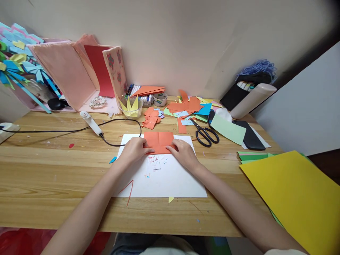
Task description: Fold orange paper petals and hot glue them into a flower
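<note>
A folded piece of orange paper [158,138] lies between the 2 grips on a white sheet [162,186], with a crease running from its far edge toward the middle. The left grip [134,148] is nearly closed, fingers curled at the paper's left side and thumb near its near edge; the right grip [185,152] has hold of the opposite side in much the same way, thumb on top. Nearer the person than the left grip lies a bent, thin red strip [130,192]. Just left of that grip is a blue scrap [113,159]; farther off, beyond it, a white handheld tool [91,124] with a black cord [53,132] rests on the worktop [66,170]. Beyond the right grip lie scissors [203,134] with black handles, near a heap of paper scraps [186,106]. A pale green sheet [228,127] is farther right, and a large yellow sheet [294,191] is well right of the right grip. Well beyond the left grip stands a pink box [65,71].
</note>
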`<state>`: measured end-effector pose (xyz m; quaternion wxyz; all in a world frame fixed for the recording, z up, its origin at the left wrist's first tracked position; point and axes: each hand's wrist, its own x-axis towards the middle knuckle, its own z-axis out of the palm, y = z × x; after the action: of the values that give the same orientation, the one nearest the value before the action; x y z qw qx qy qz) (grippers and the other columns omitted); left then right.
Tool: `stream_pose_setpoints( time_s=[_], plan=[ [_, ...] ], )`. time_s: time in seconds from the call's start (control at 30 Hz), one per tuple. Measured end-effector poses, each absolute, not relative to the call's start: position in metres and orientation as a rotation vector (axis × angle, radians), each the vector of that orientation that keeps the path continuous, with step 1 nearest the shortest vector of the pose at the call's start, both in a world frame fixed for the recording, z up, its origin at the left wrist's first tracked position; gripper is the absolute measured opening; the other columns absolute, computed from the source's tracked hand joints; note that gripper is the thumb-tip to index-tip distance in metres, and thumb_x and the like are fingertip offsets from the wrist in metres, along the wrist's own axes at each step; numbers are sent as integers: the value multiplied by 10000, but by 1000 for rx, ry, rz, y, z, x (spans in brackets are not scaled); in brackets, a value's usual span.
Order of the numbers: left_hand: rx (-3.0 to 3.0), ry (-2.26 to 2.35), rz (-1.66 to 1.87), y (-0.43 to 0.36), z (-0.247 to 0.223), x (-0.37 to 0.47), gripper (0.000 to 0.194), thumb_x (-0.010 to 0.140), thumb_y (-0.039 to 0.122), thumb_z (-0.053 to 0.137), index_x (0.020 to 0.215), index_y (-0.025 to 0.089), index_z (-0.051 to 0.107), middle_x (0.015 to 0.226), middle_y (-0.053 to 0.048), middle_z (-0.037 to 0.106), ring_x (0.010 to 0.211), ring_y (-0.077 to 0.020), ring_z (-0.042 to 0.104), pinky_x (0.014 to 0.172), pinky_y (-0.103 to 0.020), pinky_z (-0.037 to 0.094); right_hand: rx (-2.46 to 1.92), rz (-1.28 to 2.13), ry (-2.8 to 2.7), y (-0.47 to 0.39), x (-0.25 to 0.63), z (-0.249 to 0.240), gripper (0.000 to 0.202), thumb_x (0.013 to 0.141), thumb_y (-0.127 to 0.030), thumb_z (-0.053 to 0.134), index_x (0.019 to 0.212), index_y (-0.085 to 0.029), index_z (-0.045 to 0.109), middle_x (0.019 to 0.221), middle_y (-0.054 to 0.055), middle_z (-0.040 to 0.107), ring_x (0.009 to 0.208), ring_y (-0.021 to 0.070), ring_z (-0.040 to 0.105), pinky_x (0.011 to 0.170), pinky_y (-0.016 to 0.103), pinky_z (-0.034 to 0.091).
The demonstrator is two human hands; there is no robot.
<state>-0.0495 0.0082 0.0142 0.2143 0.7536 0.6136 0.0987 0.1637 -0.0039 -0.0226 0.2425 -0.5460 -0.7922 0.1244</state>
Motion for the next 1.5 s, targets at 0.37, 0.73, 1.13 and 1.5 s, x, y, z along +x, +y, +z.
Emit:
stream_pose_setpoints(
  time_s=[0.37, 0.73, 1.13, 1.5],
  plan=[
    [2121, 1758, 209, 7, 16, -48, 350, 653, 530, 609, 601, 193, 532, 650, -24, 597, 612, -173, 526, 506, -256, 259, -1511, 195, -2222, -7, 162, -27, 201, 853, -289, 506, 687, -192, 446, 691, 23, 541, 665, 169, 479, 592, 261, 349],
    [2082, 1751, 306, 5, 14, -49, 305, 665, 485, 598, 711, 204, 489, 754, -19, 616, 677, -181, 554, 532, -251, 298, -813, -7, -2658, -15, 158, -18, 361, 898, -95, 351, 1231, -166, 471, 1312, 74, 488, 1199, 182, 438, 990, 358, 387],
    [2020, 1747, 319, 12, 13, -56, 304, 657, 484, 616, 699, 199, 522, 730, -9, 604, 672, -165, 540, 521, -247, 296, -1110, -13, -2866, -39, 149, -7, 461, 793, 8, 392, 1238, -61, 492, 1299, 173, 455, 1189, 230, 471, 924, 353, 476],
    [2188, 1466, 415, 2, 13, -42, 83, 735, 276, 571, 714, 208, 529, 744, 9, 589, 680, -145, 524, 566, -241, 325, -1522, -83, -2935, -51, 153, 12, 496, 699, 85, 421, 1173, 2, 542, 1219, 261, 480, 1065, 295, 569, 700, 313, 568]
  ],
)
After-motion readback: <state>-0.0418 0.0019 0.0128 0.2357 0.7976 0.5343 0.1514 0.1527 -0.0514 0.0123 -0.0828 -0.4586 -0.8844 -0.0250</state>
